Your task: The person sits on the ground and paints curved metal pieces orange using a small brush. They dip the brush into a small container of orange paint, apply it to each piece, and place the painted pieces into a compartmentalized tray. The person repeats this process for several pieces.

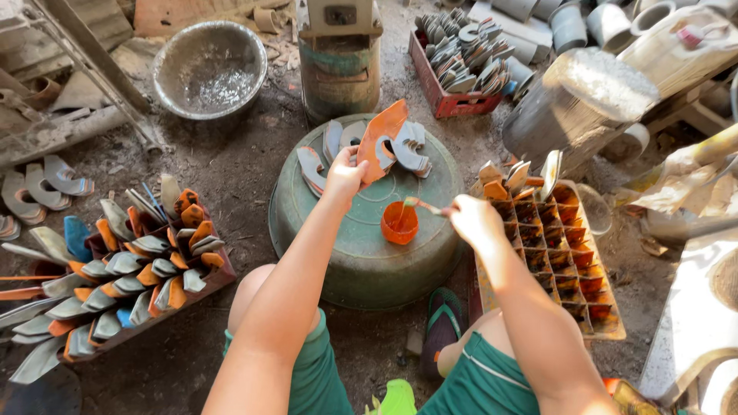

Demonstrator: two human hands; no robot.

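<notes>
Orange-painted piece (379,138) over upturned green basin (361,246), dirt floor (231,165)

1. On my feed, both forearms are bare, with no sleeves, watch or gloves on the left hand (344,175) or right hand (474,220).
2. Green fabric shorts (492,380) with a thin pale side stripe cover my thighs.
3. Knees bare.
4. Dark rubber flip-flop with green straps (444,323) sits beneath my right leg.
</notes>
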